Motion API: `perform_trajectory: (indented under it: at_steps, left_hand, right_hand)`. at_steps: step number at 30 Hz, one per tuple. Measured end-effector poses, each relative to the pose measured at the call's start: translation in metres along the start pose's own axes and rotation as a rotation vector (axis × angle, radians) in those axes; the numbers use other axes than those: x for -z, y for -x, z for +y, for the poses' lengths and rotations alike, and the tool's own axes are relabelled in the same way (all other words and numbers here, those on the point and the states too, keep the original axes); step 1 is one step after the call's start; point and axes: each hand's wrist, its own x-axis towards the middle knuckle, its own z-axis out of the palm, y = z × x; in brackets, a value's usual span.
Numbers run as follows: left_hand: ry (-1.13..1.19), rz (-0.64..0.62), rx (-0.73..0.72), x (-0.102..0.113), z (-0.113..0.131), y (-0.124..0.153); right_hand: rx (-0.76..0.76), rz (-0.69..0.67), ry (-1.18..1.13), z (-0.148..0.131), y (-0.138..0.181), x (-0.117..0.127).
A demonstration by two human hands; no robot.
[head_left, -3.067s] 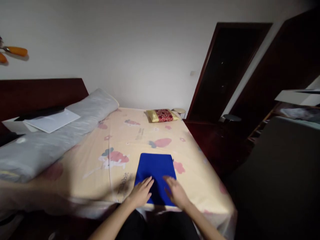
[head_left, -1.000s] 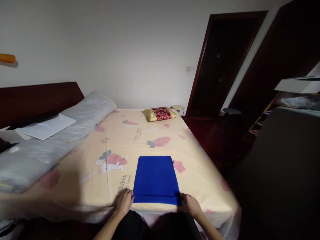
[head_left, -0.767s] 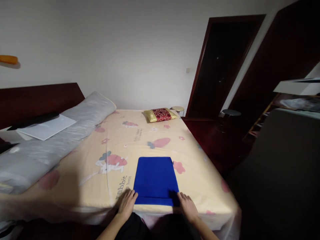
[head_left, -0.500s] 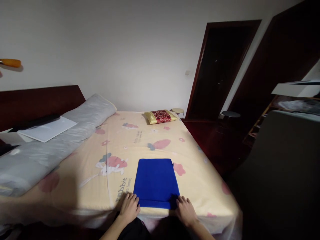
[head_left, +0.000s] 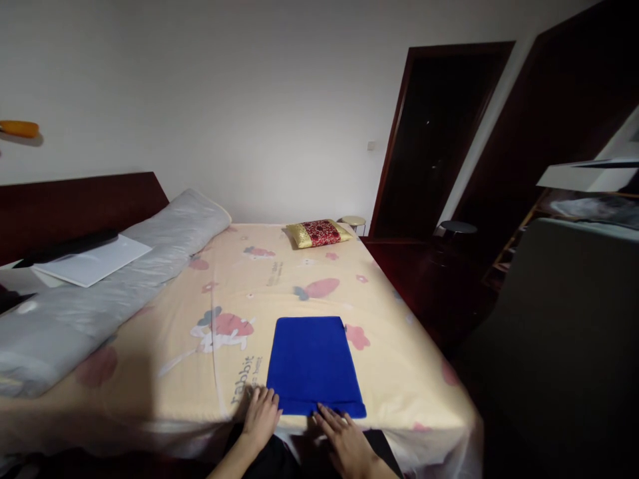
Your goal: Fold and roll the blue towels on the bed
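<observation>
Item: folded blue cloth (head_left: 313,362), near edge of our bed (head_left: 164,372) | left hand (head_left: 260,419) flat at its corner, steadying | right hand (head_left: 344,442) spread along hem, pressing it flat.

A dim room: white wall (head_left: 249,100), dark wooden door (head_left: 434,140), patterned bed (head_left: 239,293).

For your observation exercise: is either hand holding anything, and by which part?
Nothing is gripped. Both hands, left and right, lie flat at the near edge of the blue cloth.

matt blue cloth (head_left: 313,364), cotton bedsheet (head_left: 279,279)
</observation>
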Motion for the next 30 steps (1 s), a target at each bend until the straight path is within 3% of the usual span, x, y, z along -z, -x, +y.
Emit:
perform_trajectory:
  at_steps: [5,9,12,15,18,25,30]
  left_hand:
    - [0.033,-0.008,-0.055,-0.007,0.008,0.0]
    - [0.155,-0.05,-0.243,-0.01,0.025,0.006]
    - [0.304,-0.148,-0.351,-0.007,0.033,0.012]
    - [0.333,-0.195,-0.301,-0.006,0.031,0.013]
    - [0.312,-0.132,-0.225,-0.01,0.021,0.009]
    - [0.226,-0.086,-0.127,-0.029,0.0,0.009]
    - [0.104,-0.074,-0.08,-0.046,-0.006,0.008]
  right_hand:
    - [-0.048,-0.075,-0.033,0.011,0.002,0.001]
    - [-0.051,-0.089,-0.012,0.011,0.005,0.007]
    - [-0.031,-0.094,-0.004,0.009,0.006,0.01]
    - [-0.099,-0.07,0.037,0.007,0.003,0.01]
    - [-0.193,-0.011,0.115,0.009,-0.002,0.005]
    - [-0.14,0.052,0.157,0.037,-0.002,-0.001]
    - [-0.19,0.151,0.176,0.053,-0.002,-0.009]
